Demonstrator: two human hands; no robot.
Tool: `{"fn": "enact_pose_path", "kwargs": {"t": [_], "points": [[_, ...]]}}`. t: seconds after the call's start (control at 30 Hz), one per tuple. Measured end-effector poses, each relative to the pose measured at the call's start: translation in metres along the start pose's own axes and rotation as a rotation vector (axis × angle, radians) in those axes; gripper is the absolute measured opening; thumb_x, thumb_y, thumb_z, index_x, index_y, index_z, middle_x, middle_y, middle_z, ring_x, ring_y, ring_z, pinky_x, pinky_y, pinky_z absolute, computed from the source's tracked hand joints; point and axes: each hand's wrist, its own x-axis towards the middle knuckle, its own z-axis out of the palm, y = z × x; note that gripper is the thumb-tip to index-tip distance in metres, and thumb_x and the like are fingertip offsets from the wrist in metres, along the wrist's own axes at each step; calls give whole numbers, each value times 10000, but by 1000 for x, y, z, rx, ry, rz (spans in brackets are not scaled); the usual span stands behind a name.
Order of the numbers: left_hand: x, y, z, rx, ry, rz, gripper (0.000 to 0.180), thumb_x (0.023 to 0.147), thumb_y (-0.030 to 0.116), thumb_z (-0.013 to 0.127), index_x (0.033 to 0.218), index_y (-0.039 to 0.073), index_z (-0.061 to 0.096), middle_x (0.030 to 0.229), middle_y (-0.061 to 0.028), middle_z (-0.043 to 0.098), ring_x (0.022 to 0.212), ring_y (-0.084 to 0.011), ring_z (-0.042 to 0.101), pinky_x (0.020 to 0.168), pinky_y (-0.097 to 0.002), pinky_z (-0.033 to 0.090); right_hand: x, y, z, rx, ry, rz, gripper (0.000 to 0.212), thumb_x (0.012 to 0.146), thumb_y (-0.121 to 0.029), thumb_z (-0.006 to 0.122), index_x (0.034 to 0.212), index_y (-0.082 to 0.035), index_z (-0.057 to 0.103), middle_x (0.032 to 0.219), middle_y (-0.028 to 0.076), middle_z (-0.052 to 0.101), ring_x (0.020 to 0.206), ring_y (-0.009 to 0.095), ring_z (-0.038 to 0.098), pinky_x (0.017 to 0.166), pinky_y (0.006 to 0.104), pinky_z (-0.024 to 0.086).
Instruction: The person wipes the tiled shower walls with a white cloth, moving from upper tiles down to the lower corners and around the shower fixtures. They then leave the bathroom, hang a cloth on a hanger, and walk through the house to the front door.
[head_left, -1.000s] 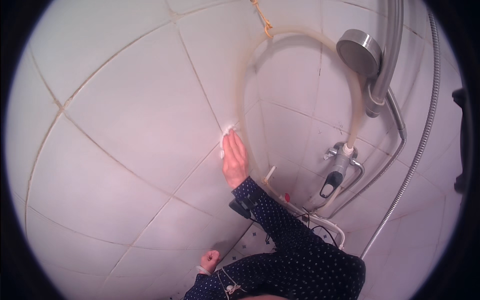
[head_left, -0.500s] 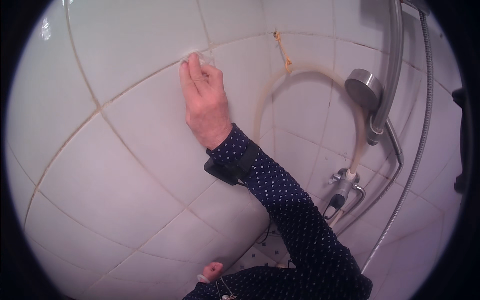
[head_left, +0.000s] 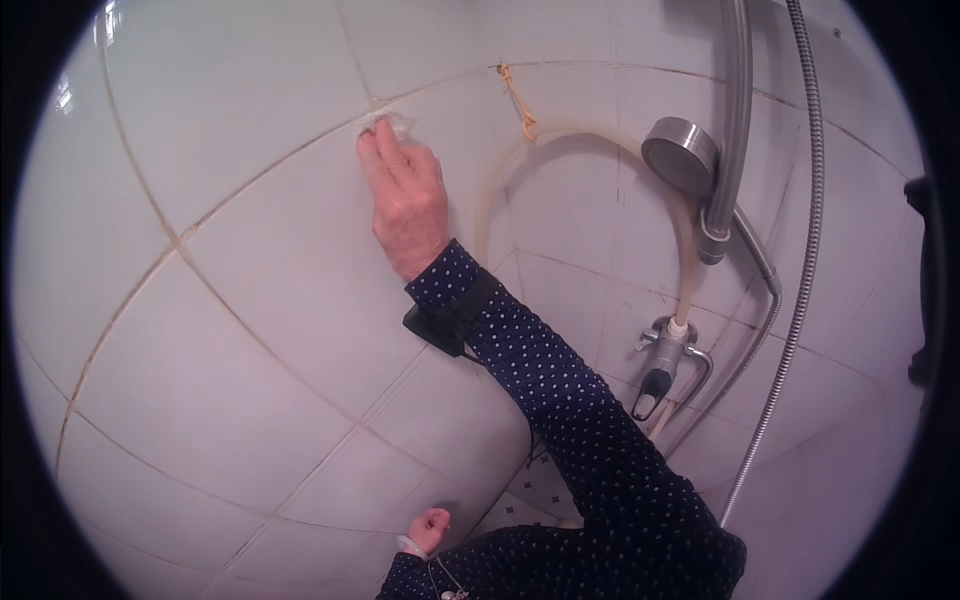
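My right hand (head_left: 410, 205) reaches up to the tiled wall (head_left: 270, 330), its fingers bent over a crumpled, thin white tissue (head_left: 398, 126). The fingertips press it to the wall by a horizontal grout line, just below where an upright joint meets it. Part of the tissue is hidden under the fingers. A dark dotted sleeve (head_left: 560, 360) covers that arm, with a black strapped box (head_left: 440, 325) at the wrist. Low in the view, my left hand (head_left: 429, 529) is curled into a fist near the wall; nothing shows in it. A pale band circles its wrist.
Right of my arm, a round metal shower head (head_left: 680, 155) hangs by a metal rail (head_left: 735, 110). A metal hose (head_left: 805, 250) runs down the wall. A pale tube (head_left: 590, 132) arches from a chrome mixer tap (head_left: 665, 365). An orange cord (head_left: 518, 103) hangs from a hook.
My right hand and the tissue have slid a little rightward along the grout line, to just below the joint. The view has shifted slightly; my left fist stays low.
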Motion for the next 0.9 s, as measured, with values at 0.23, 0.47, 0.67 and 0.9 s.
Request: {"fn": "enact_pose_path", "kwargs": {"t": [0.23, 0.47, 0.67, 0.9], "points": [[49, 130, 35, -29, -124, 349, 224, 972, 176, 549, 1067, -17, 611, 932, -59, 658, 845, -122, 617, 769, -258, 494, -122, -14, -98, 155, -449, 133, 400, 762, 45, 590, 1159, 13, 610, 1237, 154, 598, 908, 249, 583, 805, 339, 494], [66, 247, 100, -426, -125, 558, 265, 973, 138, 546, 1181, -26, 536, 1041, -101, 651, 862, -148, 632, 776, -272, 509, -124, 16, -177, 393, -500, 737, 368, 857, 27, 537, 1217, -17, 600, 1185, 127, 641, 975, 262, 595, 830, 328, 494], [76, 268, 141, -428, -247, 504, 271, 969, 128, 546, 1190, -28, 535, 1056, -102, 650, 865, -130, 630, 769, -242, 502, -84, 41, -204, 114, -353, 514, 397, 831, 88, 525, 1202, -21, 618, 1196, 132, 632, 982, 276, 593, 826, 342, 500], [96, 246, 143, -402, -435, 455, 235, 973, 145, 537, 1126, -30, 570, 1014, -98, 659, 820, -129, 632, 759, -245, 506, -42, 92, -195, -609, -319, 42, 459, 712, 45, 627, 1157, -63, 648, 1235, 33, 626, 912, 238, 564, 809, 342, 431]]}}
